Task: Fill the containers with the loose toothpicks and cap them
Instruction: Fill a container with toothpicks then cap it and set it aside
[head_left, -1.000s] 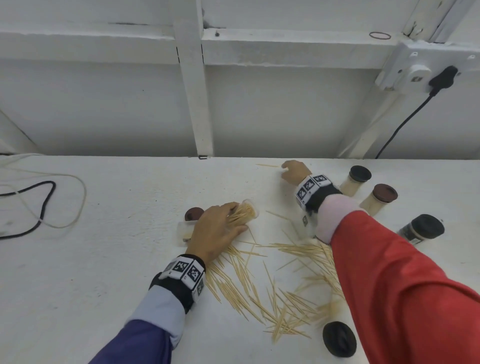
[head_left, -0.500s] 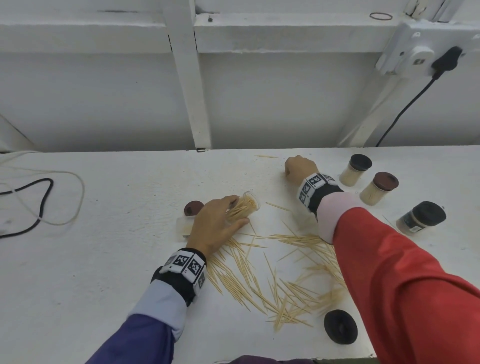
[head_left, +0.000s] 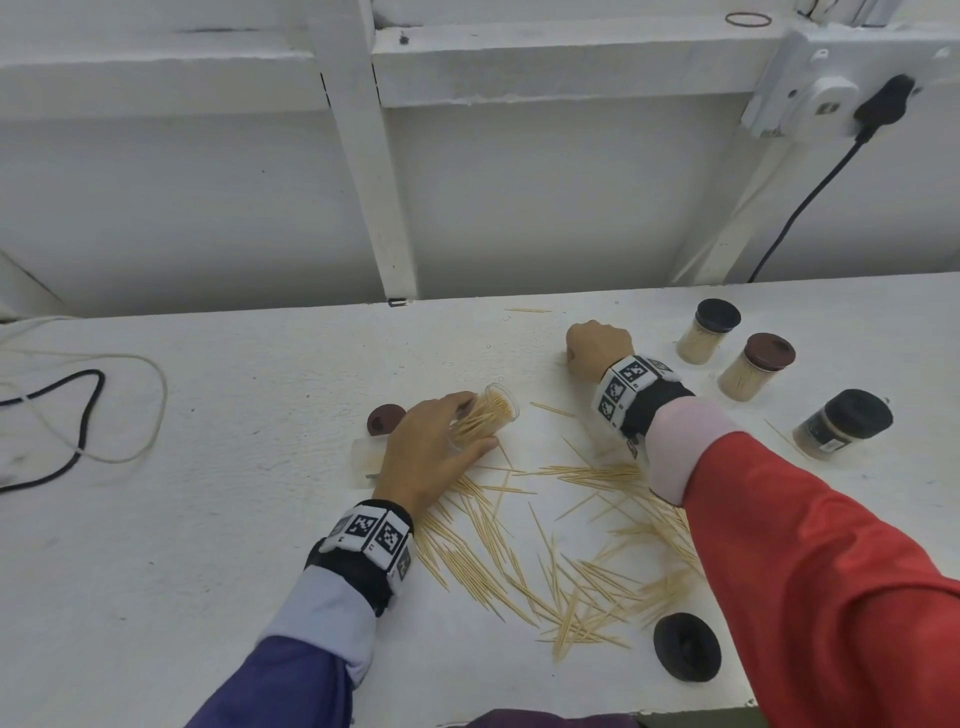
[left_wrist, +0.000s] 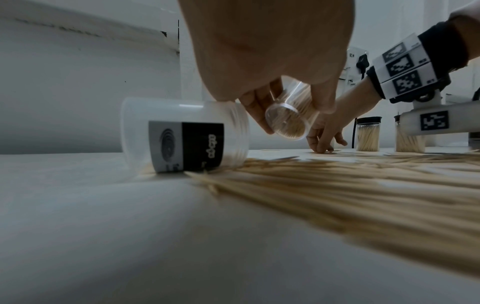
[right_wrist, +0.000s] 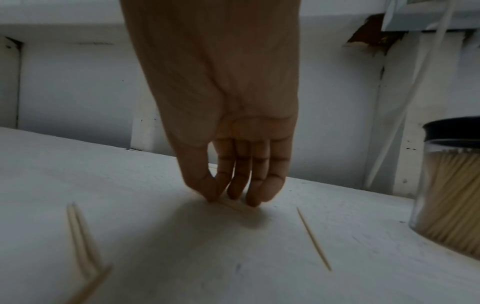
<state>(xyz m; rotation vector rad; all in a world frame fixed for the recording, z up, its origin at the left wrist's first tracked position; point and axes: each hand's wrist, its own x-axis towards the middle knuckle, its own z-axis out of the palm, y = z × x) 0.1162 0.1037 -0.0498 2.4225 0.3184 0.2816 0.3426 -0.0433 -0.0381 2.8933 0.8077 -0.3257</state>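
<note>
My left hand grips a clear open container partly filled with toothpicks and holds it tilted just above the table; its round base shows in the left wrist view. Next to it an empty labelled container lies on its side. Loose toothpicks spread between my arms. My right hand reaches to the far side, where its thumb and fingertips pinch a single toothpick lying on the table. A brown cap and a black cap lie loose.
Three capped, filled containers stand at the right. Cables lie at the far left. A wall socket with a black plug sits up right. The table's front edge runs just below the black cap.
My right hand has drawn back slightly towards me from the far toothpick, with its fingertips down on the table. My left hand keeps the tilted container in the same place.
</note>
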